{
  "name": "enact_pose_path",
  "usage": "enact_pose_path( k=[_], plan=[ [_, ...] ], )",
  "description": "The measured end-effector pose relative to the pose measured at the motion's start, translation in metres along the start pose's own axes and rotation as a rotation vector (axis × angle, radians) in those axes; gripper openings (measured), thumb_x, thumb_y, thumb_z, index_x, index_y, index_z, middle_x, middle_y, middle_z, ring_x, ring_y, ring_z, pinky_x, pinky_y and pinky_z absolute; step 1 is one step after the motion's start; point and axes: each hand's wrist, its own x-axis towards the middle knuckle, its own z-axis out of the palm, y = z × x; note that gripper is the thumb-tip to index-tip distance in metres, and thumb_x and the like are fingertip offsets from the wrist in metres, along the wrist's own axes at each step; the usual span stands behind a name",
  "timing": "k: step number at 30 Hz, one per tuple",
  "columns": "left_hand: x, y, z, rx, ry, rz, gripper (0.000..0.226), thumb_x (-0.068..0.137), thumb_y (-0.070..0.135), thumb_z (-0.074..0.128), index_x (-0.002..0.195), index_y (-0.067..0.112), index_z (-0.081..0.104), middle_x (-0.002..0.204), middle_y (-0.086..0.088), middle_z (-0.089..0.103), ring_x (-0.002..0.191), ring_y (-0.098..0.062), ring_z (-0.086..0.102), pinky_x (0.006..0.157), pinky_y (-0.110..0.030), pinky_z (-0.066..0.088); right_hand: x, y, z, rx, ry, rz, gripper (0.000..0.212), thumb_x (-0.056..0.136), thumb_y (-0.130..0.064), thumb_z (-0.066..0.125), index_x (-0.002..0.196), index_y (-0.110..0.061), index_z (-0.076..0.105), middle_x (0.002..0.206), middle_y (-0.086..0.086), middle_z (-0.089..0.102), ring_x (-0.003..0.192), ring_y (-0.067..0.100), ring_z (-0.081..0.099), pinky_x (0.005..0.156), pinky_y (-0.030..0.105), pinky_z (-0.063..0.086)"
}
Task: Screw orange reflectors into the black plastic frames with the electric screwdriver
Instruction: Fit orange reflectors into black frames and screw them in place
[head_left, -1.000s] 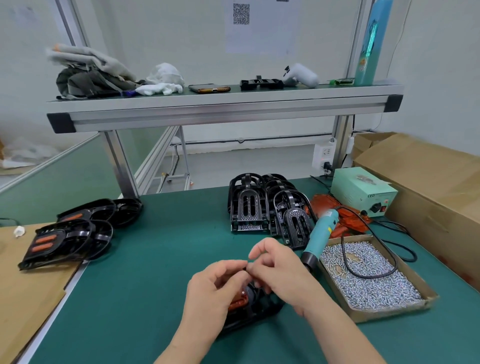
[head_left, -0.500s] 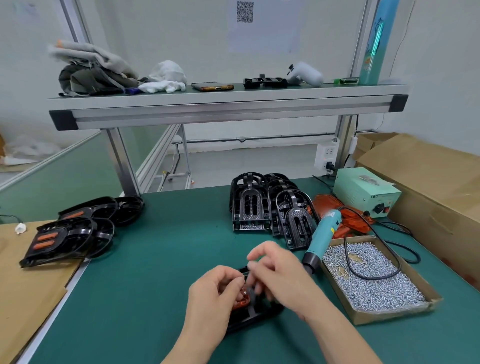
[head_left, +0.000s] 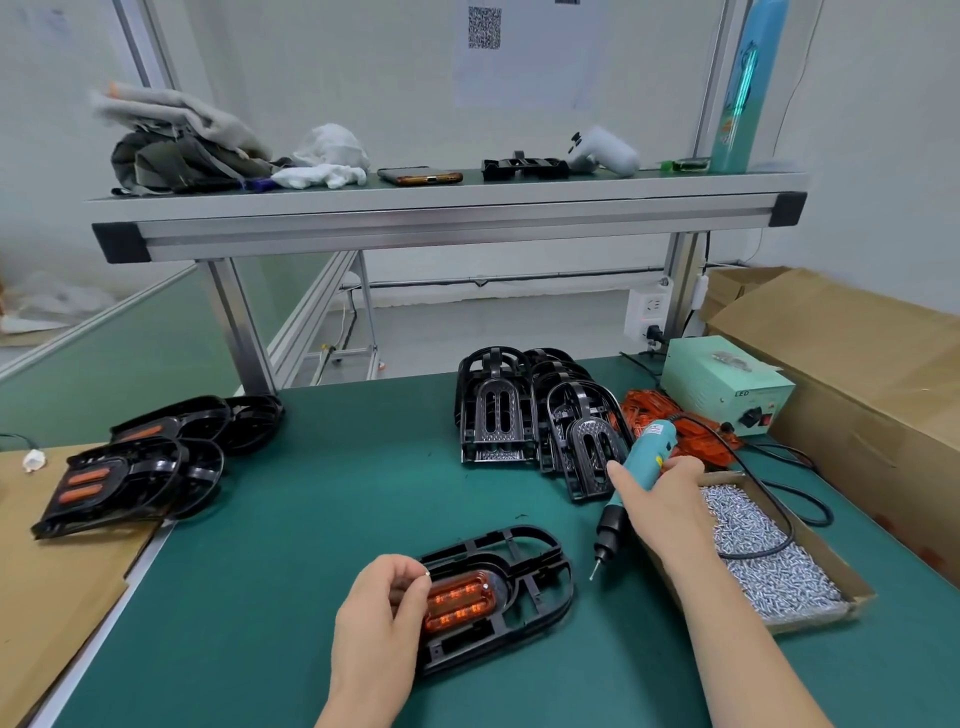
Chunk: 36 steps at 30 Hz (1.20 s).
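Note:
A black plastic frame (head_left: 524, 582) lies flat on the green mat near me with an orange reflector (head_left: 460, 603) seated in its left end; a small screw sits at the reflector's upper right. My left hand (head_left: 382, 623) rests on the frame's left end and pinches a small screw between thumb and fingertip. My right hand (head_left: 662, 506) grips the teal electric screwdriver (head_left: 636, 480). Its bit points down at the mat just right of the frame.
A stack of bare black frames (head_left: 524, 415) stands behind. Frames fitted with reflectors (head_left: 130, 467) lie at the left. A cardboard tray of screws (head_left: 763, 551) sits at the right, with loose orange reflectors (head_left: 691, 436), a green power box (head_left: 727, 384) and a large carton (head_left: 872, 364) beyond.
My right hand left the frame and took up the screwdriver to the right. The frame and reflector, earlier covered by both hands, now show. My left hand stayed at the frame.

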Motion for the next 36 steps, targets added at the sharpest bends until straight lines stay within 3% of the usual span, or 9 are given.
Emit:
enact_pose_path(
  k=[3, 7, 10, 16, 21, 27, 36],
  plan=[
    [-0.001, -0.004, 0.001, 0.004, 0.041, 0.009, 0.021, 0.091, 0.009, 0.067, 0.082, 0.028, 0.065, 0.084, 0.003, 0.068, 0.079, -0.005, 0.062, 0.074, -0.024, 0.046, 0.005, 0.002, 0.004, 0.109, -0.015, 0.069, 0.062, 0.086, -0.050, 0.072, 0.116, -0.011, 0.033, 0.084, -0.003, 0.052, 0.080, 0.024, 0.059, 0.073, 0.038, 0.043],
    [-0.002, -0.004, 0.001, -0.009, 0.050, 0.042, 0.022, 0.092, 0.008, 0.066, 0.083, 0.027, 0.064, 0.087, 0.004, 0.067, 0.083, 0.000, 0.059, 0.075, -0.023, 0.045, 0.015, 0.001, 0.005, 0.409, -0.086, 0.206, 0.058, 0.085, -0.027, 0.077, 0.123, 0.003, 0.046, 0.103, 0.018, 0.063, 0.090, 0.031, 0.062, 0.082, 0.043, 0.051],
    [-0.002, -0.003, 0.001, -0.006, 0.050, 0.069, 0.023, 0.093, 0.007, 0.066, 0.083, 0.028, 0.063, 0.088, 0.006, 0.065, 0.086, -0.001, 0.059, 0.075, -0.020, 0.043, 0.014, -0.002, 0.006, 0.498, -0.111, 0.243, 0.049, 0.087, -0.022, 0.074, 0.122, 0.002, 0.049, 0.106, 0.023, 0.064, 0.085, 0.031, 0.060, 0.072, 0.037, 0.048],
    [-0.003, 0.001, -0.002, 0.064, 0.037, 0.158, 0.024, 0.092, 0.004, 0.065, 0.079, 0.025, 0.060, 0.091, 0.009, 0.057, 0.090, -0.005, 0.055, 0.073, -0.018, 0.039, 0.004, -0.012, -0.001, 0.739, -0.059, 0.222, 0.043, 0.094, -0.037, 0.067, 0.124, -0.011, 0.050, 0.094, 0.008, 0.055, 0.076, 0.020, 0.054, 0.064, 0.033, 0.046],
    [-0.005, 0.008, -0.002, 0.096, 0.006, 0.218, 0.025, 0.091, 0.005, 0.066, 0.077, 0.025, 0.061, 0.093, 0.014, 0.055, 0.094, -0.007, 0.055, 0.077, -0.017, 0.039, -0.020, -0.047, -0.016, 1.172, -0.164, 0.346, 0.031, 0.085, -0.040, 0.076, 0.101, -0.018, 0.061, 0.078, -0.003, 0.056, 0.063, 0.010, 0.051, 0.059, 0.026, 0.045],
    [-0.009, 0.026, -0.001, -0.002, -0.034, 0.197, 0.027, 0.087, 0.000, 0.068, 0.074, 0.023, 0.064, 0.091, 0.015, 0.057, 0.088, -0.009, 0.057, 0.075, -0.013, 0.042, -0.051, -0.086, -0.006, 1.359, -0.324, 0.138, 0.022, 0.087, -0.026, 0.072, 0.100, -0.012, 0.061, 0.074, -0.001, 0.058, 0.058, 0.008, 0.051, 0.050, 0.018, 0.045],
    [-0.019, 0.040, -0.002, -0.048, -0.086, 0.224, 0.029, 0.086, -0.005, 0.066, 0.074, 0.021, 0.062, 0.084, 0.002, 0.058, 0.083, -0.008, 0.055, 0.071, -0.011, 0.040, -0.081, -0.109, 0.026, 1.323, -0.110, 0.005, 0.022, 0.086, -0.020, 0.076, 0.083, -0.020, 0.054, 0.055, -0.006, 0.055, 0.049, 0.008, 0.050, 0.048, 0.020, 0.045]
  ],
)
